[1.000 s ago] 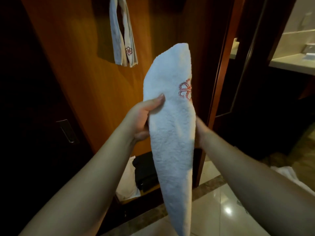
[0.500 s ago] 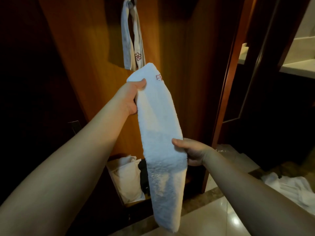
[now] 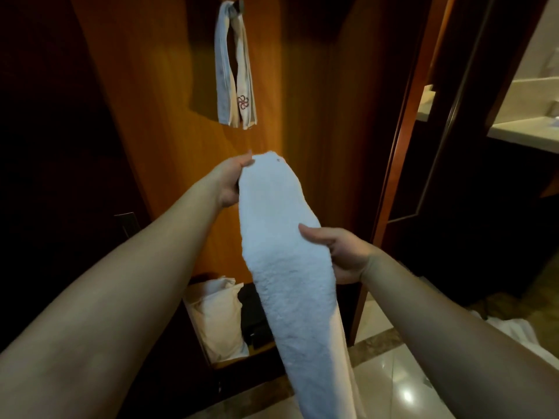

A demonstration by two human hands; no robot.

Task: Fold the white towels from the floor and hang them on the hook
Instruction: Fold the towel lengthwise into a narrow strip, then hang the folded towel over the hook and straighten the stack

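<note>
I hold a long folded white towel stretched out in front of the wooden wall. My left hand grips its far top end, just below the hook. My right hand pinches the towel's right edge at mid-length, thumb on top. The lower end hangs down toward the floor. Another folded white towel with a red emblem hangs from the dark hook at the top of the wall.
A wooden panel wall stands ahead, with a door frame to the right. A white bag and dark items sit in an open low compartment. More white towels lie on the glossy tiled floor at right. A counter shows beyond.
My left hand has carried the towel's top end away from me and nearer to the hook. My right hand slid from behind the towel down to its right edge. The view tilted up, revealing the hook.
</note>
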